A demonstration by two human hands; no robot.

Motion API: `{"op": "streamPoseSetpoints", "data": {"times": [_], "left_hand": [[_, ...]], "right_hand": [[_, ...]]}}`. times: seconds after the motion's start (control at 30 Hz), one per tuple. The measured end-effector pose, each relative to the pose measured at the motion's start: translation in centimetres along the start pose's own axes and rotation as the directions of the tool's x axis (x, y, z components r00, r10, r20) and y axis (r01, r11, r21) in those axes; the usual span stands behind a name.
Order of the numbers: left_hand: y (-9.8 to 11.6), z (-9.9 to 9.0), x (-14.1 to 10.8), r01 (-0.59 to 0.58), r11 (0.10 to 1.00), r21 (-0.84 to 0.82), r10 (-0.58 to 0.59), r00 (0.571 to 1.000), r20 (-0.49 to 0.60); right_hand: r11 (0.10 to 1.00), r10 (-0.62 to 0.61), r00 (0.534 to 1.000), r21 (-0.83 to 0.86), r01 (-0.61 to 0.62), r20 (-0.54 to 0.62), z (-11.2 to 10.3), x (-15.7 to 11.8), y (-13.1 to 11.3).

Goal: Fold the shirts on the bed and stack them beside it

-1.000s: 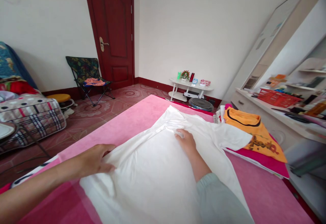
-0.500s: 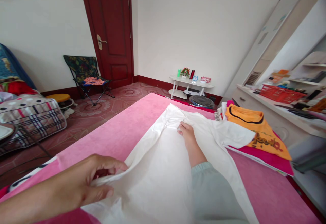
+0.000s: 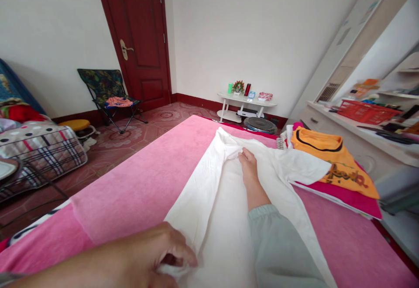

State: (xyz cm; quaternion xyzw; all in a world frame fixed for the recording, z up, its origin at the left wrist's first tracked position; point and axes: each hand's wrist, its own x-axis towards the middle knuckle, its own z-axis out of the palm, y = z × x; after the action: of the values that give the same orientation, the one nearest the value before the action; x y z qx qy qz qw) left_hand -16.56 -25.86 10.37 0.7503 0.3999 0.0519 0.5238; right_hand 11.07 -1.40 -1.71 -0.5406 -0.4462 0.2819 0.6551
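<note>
A white shirt [image 3: 225,209] lies spread over the pink bed cover [image 3: 144,183], its left side turned inward in a long fold. At the near left edge, my left hand [image 3: 168,251] pinches the cloth between thumb and fingers. Further off, near the collar, my right hand [image 3: 249,166] is closed on the shirt, its curled fingertips at the neckline. One short sleeve reaches right, as far as an orange T-shirt [image 3: 330,159] that rests on a pile of clothes. The lower end of the white shirt runs out of view.
To the right stands a white counter [image 3: 386,137] with a red basket [image 3: 368,112]. A small white table [image 3: 248,99] with a plant is beyond the bed. Left on the floor are a folding chair [image 3: 104,83], a yellow stool [image 3: 74,125] and a plaid bundle [image 3: 62,152].
My left hand has moved right and nearer, bringing the shirt's left side inward into a wider fold. My right hand has shifted slightly right and away. The view has turned a little.
</note>
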Motion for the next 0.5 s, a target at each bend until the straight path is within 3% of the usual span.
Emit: {"op": "streamPoseSetpoints", "data": {"times": [0.07, 0.17, 0.23, 0.27, 0.3, 0.33, 0.37, 0.4, 0.43, 0.47, 0.5], "left_hand": [[-0.3, 0.0, 1.5, 0.008, 0.999, -0.041, -0.001, 0.986, 0.166], [0.0, -1.2, 4.3, 0.06, 0.989, -0.134, 0.0, 0.914, 0.405], [0.7, -3.0, 7.0, 0.037, 0.986, -0.16, 0.034, 0.907, 0.42], [1.0, -4.0, 8.7, -0.005, 0.99, -0.142, 0.053, 0.941, 0.335], [1.2, -5.1, 10.7, -0.068, 0.992, -0.102, 0.086, 0.98, 0.178], [1.2, -6.1, 12.8, -0.127, 0.992, -0.018, 0.126, 0.991, -0.047], [1.0, -6.9, 15.0, -0.132, 0.985, 0.108, 0.16, 0.935, -0.316], [0.5, -7.6, 17.2, -0.095, 0.969, 0.23, 0.204, 0.832, -0.516], [-0.2, -8.1, 19.1, -0.014, 0.952, 0.307, 0.222, 0.723, -0.654], [-1.1, -8.3, 20.9, 0.09, 0.931, 0.353, 0.208, 0.664, -0.718], [-2.1, -8.2, 22.3, 0.181, 0.904, 0.387, 0.188, 0.646, -0.74]], "right_hand": [[0.999, -0.003, 1.0, -0.032, 0.002, -0.017, 0.0, 0.0, 0.1], [0.997, 0.013, 1.0, -0.075, -0.015, -0.02, -0.3, -0.1, 0.1], [0.994, 0.017, 1.0, -0.105, -0.018, -0.008, -0.5, -0.2, 0.1], [0.993, 0.017, 1.0, -0.12, -0.017, 0.0, -0.6, -0.2, 0.1], [0.991, 0.016, 1.0, -0.134, -0.015, 0.006, -0.7, -0.2, 0.0], [0.989, 0.016, 1.0, -0.145, -0.014, 0.01, -0.7, -0.2, 0.0], [0.988, 0.018, 1.0, -0.154, -0.016, 0.014, -0.8, -0.2, 0.0], [0.987, 0.023, 1.0, -0.16, -0.02, 0.017, -0.8, -0.1, 0.1], [0.986, 0.03, 0.999, -0.163, -0.027, 0.017, -0.8, -0.1, 0.2], [0.986, 0.039, 0.999, -0.164, -0.036, 0.017, -0.8, 0.0, 0.3], [0.986, 0.051, 0.999, -0.161, -0.047, 0.016, -0.8, 0.1, 0.4]]}}
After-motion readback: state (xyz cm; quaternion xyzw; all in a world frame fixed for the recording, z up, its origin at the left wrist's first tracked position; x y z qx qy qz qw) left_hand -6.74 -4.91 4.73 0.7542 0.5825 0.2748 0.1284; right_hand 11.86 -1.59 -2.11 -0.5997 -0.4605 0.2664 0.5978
